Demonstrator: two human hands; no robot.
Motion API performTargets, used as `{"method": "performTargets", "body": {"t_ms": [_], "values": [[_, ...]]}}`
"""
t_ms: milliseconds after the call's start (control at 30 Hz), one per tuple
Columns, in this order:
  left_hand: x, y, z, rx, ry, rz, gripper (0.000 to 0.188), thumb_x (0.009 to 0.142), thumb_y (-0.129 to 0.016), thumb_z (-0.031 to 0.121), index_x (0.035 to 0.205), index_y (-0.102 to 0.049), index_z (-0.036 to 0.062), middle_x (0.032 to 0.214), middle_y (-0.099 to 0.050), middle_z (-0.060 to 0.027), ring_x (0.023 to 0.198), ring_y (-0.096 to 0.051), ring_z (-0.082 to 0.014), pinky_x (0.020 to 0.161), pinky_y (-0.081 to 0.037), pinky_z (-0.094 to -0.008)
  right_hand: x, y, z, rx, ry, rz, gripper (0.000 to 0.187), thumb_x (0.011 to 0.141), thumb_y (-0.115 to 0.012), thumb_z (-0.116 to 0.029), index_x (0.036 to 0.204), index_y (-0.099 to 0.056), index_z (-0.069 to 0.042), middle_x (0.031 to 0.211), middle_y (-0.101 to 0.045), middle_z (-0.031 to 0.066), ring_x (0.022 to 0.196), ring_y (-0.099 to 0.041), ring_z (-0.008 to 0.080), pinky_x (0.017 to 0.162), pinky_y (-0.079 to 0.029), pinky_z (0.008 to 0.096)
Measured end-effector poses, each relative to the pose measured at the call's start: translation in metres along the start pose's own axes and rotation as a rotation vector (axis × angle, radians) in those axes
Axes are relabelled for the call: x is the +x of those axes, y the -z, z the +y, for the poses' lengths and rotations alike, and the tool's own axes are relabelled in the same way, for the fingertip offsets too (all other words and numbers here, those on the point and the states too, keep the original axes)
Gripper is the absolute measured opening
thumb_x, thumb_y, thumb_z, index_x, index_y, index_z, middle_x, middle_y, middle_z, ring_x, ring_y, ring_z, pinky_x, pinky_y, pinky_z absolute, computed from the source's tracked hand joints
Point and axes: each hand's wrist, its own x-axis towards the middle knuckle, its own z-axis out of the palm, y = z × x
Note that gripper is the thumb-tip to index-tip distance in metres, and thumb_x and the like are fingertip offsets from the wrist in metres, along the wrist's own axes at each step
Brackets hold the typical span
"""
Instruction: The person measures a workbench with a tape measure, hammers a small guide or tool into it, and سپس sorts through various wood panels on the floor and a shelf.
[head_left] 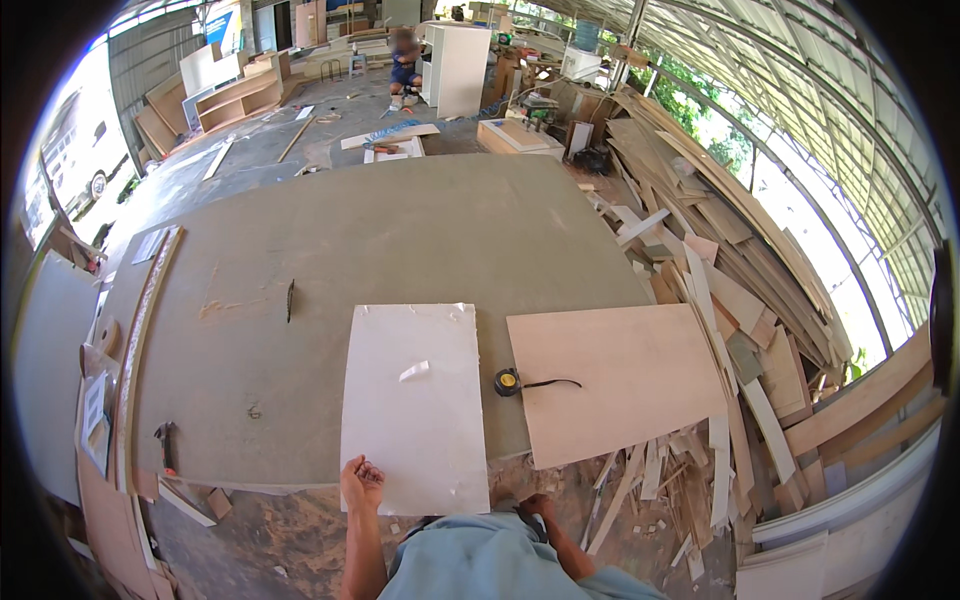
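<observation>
Left hand [361,483] grips the near-left corner of the white board [415,405], fingers curled over its edge, forearm coming straight up from the bottom edge. Your right hand [535,505] sits low by the board's near-right corner, mostly hidden behind your shirt; can't tell if it's holding anything. White board lies flat on the big grey table [380,240], w/ a tape measure [509,382] just beside it and a plywood sheet [610,380] to the right.

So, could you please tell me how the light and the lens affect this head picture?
Head view: even daylight on the grey table; openings at left and right are blown out white; the white panel is bright but readable; the fisheye bends straight edges near the rim; corners are black.
</observation>
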Motion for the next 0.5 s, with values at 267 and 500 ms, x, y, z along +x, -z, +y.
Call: {"method": "performTargets", "body": {"t_ms": [267,500], "values": [[-0.005,-0.002,-0.003,0.0,-0.002,0.008,0.006,0.079,-0.058,0.014,0.079,-0.056,0.008,0.059,-0.052,0.0001,0.052,-0.047,-0.0137,0.052,-0.04,-0.0279,-0.01,0.012,-0.002,0.042,-0.073,0.069,0.034,0.065,-0.067,-0.032,0.08,-0.069,-0.002,0.075,-0.066,0.0179,0.073,-0.066,0.0284,0.069,-0.052,0.0376],[-0.019,-0.006,-0.008,0.034,-0.051,0.069,0.008,0.082,-0.057,0.016,0.078,-0.055,0.0098,0.059,-0.049,0.0013,0.053,-0.046,-0.0135,0.053,-0.04,-0.0297,-0.007,0.037,0.016,0.217,0.006,0.105,0.03,0.07,-0.063,-0.026,0.076,-0.068,0.003,0.067,-0.065,0.0165,0.061,-0.065,0.0224,0.06,-0.05,0.0348]]}}
